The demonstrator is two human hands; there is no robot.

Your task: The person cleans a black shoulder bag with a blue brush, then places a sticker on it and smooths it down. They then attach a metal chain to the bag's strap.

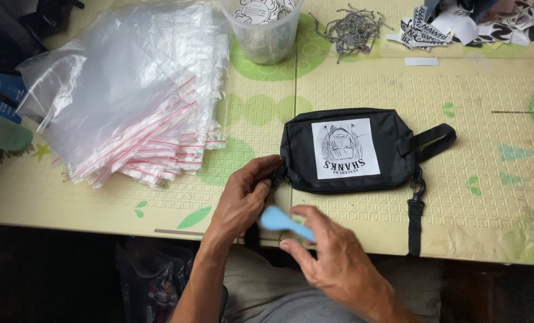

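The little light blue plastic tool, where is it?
In the head view, the light blue plastic tool is low centre, held in the right hand, just below the black fabric pouch.

- The pouch [354,149] is laid on the table [506,203], just beyond the fingers of the left hand [243,197], which touch its left end.
- A small tool [282,221] is held in the fingers of the right hand [333,257], nearer than the pouch.
- The strap [415,224] is hung over the table's near edge, right of those fingers.
- A stack of bags [135,96] is spread left of and beyond the left fingers.
- A cup [264,30], a heap of cords [351,30] and stickers [476,27] are set far beyond, along the back.
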